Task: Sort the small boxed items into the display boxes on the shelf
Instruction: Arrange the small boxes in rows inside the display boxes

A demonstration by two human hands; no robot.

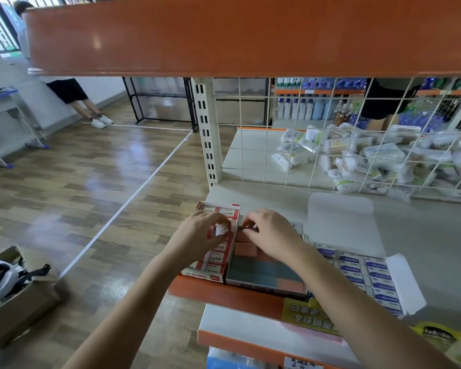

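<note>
Three display boxes stand side by side at the shelf's front edge. The left one is a red-and-white box (207,270) of small red-and-white boxed erasers. My left hand (197,233) hovers over it and pinches one small red-and-white box (221,229). The middle box (264,278) holds pink and grey-blue blocks; my right hand (270,233) reaches into its far end with curled fingers touching a block (246,247), its fingertips partly hidden. The right box (367,272), its white lid open, holds several blue-and-white boxed erasers.
An orange shelf (250,35) hangs close overhead. A wire grid (330,134) backs the shelf, with bagged goods piled behind it. A cardboard box (16,302) sits on the wooden floor at left. Two people stand in the background. A lower shelf (250,328) juts out below.
</note>
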